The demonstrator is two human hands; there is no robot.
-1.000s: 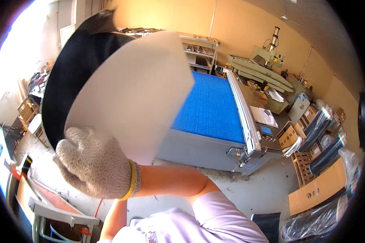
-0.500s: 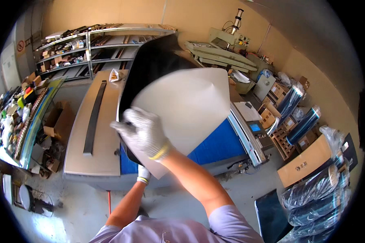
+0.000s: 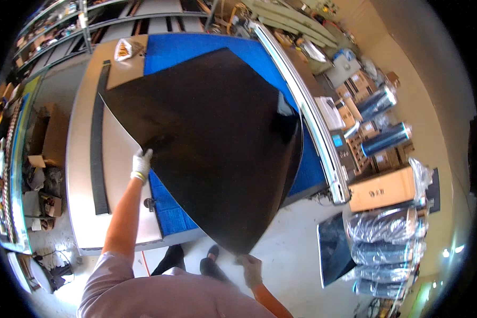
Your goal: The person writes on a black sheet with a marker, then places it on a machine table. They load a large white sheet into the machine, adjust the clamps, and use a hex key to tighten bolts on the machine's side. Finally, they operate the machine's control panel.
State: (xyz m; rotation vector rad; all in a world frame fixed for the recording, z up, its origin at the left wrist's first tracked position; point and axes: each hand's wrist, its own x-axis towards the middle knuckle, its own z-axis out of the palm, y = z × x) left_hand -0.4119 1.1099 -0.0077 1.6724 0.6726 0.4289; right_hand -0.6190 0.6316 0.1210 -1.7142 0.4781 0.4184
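Observation:
A large, thin, flexible sheet (image 3: 196,127) with a glossy black face upward spreads over the blue cutting table (image 3: 177,45). Its pale underside shows only as a thin light line along its edges. At its left edge, my left hand (image 3: 141,163) in a light work glove pinches the sheet with the thumb on top. My right hand (image 3: 250,269), also gloved, grips the near corner, which hangs past the table's front edge. The sheet's right side curls upward, close to the metal rail (image 3: 307,108).
Left of the blue surface, a pale board (image 3: 127,212) carries a long dark strip (image 3: 99,138) and a small bag (image 3: 124,50). Plastic-wrapped rolls (image 3: 381,228) and a dark panel (image 3: 334,249) stand at the right. Metal shelves (image 3: 85,24) run along the back left.
The sheet has turned from pale side showing to black side up and now lies spread over the table. My right hand has moved down to the near corner; my left hand moved to the left edge.

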